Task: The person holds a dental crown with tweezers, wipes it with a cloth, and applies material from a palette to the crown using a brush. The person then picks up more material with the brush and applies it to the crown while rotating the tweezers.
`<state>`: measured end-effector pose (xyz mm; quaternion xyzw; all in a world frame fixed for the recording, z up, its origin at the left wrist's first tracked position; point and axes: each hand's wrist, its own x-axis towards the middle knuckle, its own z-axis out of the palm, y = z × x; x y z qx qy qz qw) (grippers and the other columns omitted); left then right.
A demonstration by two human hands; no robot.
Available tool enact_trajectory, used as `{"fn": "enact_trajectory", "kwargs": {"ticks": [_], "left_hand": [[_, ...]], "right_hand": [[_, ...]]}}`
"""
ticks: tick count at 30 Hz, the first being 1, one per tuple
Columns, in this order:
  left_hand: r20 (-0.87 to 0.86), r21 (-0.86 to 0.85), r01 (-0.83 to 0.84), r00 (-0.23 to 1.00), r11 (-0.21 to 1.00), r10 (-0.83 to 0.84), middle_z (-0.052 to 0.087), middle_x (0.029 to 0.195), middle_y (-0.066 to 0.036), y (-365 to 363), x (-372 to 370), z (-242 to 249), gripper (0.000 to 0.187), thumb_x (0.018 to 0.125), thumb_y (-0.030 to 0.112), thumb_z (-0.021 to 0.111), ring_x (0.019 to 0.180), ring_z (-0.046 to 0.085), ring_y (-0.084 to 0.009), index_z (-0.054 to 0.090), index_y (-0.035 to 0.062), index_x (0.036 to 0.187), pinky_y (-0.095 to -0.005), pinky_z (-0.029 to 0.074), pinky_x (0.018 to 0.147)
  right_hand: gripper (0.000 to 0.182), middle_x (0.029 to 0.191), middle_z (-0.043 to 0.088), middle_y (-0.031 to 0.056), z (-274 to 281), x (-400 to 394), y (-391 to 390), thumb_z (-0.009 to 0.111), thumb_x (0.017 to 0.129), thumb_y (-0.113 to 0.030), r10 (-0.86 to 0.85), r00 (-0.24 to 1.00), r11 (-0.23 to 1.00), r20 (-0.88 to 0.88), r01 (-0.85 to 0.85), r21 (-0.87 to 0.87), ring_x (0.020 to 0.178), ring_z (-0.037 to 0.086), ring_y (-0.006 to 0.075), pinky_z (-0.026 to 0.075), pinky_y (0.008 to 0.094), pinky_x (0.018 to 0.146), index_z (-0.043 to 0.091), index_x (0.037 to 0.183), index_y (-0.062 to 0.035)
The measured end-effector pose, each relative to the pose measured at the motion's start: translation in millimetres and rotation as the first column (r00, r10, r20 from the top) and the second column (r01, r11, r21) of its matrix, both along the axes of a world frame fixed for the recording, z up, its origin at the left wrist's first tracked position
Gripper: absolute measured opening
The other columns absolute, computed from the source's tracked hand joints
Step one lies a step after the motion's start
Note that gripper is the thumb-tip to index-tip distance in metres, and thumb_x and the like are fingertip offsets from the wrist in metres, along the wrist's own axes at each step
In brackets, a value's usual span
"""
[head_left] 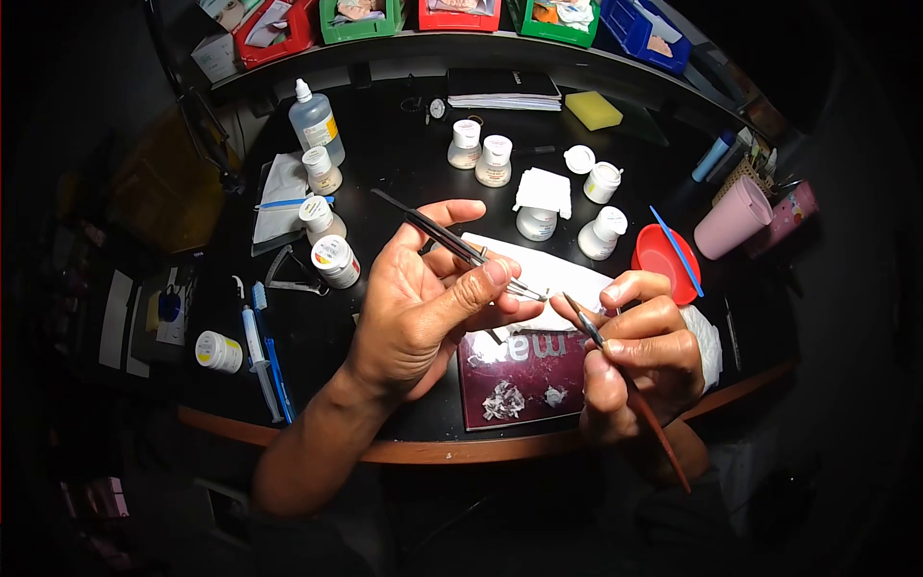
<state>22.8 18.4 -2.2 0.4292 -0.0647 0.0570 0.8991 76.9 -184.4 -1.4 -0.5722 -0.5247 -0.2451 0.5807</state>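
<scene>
My left hand (413, 308) is closed on a pair of dark tweezers (437, 234), thumb pressed along one side. A tiny piece (544, 295) sits at the tweezers' tips, too small to name. My right hand (639, 361) pinches a thin brush (642, 409) with a red-brown handle, its dark bristle tip close to that piece. White tissue (708, 346) shows at the outer side of my right hand. Below both hands lie a white sheet (519, 255) and a dark red glossy slab (510, 370) with white powdery crumbs on it.
Several white-capped jars (495, 162) stand around. A clear bottle (317, 120) is at the back left, a red bowl (667, 258) with a blue stick and a pink cup (733, 216) at the right. A syringe (258, 361) lies left. Coloured bins (361, 21) line the shelf.
</scene>
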Motion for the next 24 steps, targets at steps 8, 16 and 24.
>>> {"fn": "enact_trajectory", "kwargs": {"ticks": [8, 16, 24], "left_hand": [[-0.051, 0.047, -0.106, 0.993, 0.993, 0.108, 0.071, 0.101, -0.013, 4, 3, -5, 0.047, 0.098, 0.005, 0.07, 0.088, 0.073, -0.0158, 0.044, -0.0014, 0.137, -0.0445, 0.065, 0.09], [0.019, 0.109, -0.175, 0.985, 0.979, 0.174, 0.071, 0.099, -0.014, 10, 10, -10, 0.042, 0.099, 0.005, 0.069, 0.086, 0.074, -0.016, 0.048, -0.0021, 0.134, -0.0349, 0.065, 0.084], [0.144, 0.284, -0.401, 0.916, 0.871, 0.374, 0.072, 0.106, -0.016, 33, 19, -14, 0.052, 0.098, 0.014, 0.073, 0.089, 0.073, -0.0176, 0.046, -0.0071, 0.137, -0.0313, 0.061, 0.086]], "right_hand": [[0.02, 0.079, 0.06, 0.0065, -14, 4, 8, 0.063, 0.076, 0.007, -0.03, 0.994, 0.989, -0.105, 0.045, 0.144, 0.088, 0.053, 0.0203, 0.052, 0.0354, 0.085, 0.06, 0.094, -0.0015], [0.013, 0.081, 0.06, 0.0061, -14, 13, -3, 0.066, 0.082, -0.002, -0.016, 0.987, 0.999, -0.16, 0.024, 0.044, 0.087, 0.05, 0.0182, 0.043, 0.0379, 0.089, 0.058, 0.092, -0.0038], [0.012, 0.079, 0.06, 0.0079, -32, 0, -18, 0.072, 0.073, 0.003, -0.09, 0.894, 0.851, -0.438, -0.159, -0.5, 0.076, 0.055, 0.0148, 0.043, 0.027, 0.067, 0.066, 0.083, -0.0008]]}}
